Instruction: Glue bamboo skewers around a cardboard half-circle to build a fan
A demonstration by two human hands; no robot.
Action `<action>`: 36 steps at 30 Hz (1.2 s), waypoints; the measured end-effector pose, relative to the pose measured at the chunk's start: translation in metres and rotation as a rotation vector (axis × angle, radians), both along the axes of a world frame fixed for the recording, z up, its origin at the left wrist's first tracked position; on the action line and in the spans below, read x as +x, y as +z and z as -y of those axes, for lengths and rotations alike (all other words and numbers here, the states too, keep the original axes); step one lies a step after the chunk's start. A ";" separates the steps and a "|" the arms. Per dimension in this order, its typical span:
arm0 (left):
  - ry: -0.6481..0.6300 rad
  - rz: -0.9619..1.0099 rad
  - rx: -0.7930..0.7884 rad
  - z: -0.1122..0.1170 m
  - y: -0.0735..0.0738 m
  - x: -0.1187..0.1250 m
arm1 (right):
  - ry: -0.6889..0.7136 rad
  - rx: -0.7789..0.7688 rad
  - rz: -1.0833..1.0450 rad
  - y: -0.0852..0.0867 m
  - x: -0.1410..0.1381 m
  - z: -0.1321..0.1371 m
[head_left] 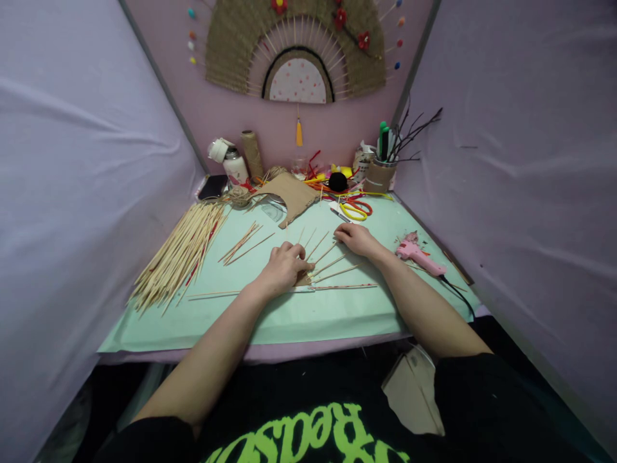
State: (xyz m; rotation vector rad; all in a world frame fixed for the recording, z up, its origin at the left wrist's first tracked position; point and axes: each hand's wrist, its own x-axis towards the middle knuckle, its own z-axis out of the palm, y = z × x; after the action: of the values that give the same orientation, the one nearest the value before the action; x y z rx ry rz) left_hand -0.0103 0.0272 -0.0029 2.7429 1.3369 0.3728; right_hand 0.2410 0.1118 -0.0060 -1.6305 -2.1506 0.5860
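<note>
My left hand lies palm down on a small cardboard piece, its fingers curled and pressing on the near ends of several thin wooden sticks that fan out across the green mat. My right hand rests at the far end of the fan, fingertips pinched on the tip of one stick. One long stick lies flat across the mat under the fan.
A big pile of sticks lies at the left, a few loose ones beside it. A pink glue gun lies at the right. Yellow scissors, cut cardboard, a pen cup, a bottle and twine crowd the back.
</note>
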 end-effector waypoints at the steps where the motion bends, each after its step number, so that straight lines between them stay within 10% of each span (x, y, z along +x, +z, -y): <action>1: 0.001 -0.002 -0.003 0.000 0.000 0.000 | -0.001 -0.001 0.000 0.000 0.000 0.000; 36: 0.010 0.003 -0.016 0.001 0.001 0.001 | -0.005 -0.009 -0.008 -0.001 0.000 0.000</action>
State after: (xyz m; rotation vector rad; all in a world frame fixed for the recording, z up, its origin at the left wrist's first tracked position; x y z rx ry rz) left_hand -0.0097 0.0265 -0.0016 2.7226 1.3479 0.3655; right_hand 0.2410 0.1119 -0.0072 -1.6353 -2.1407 0.6009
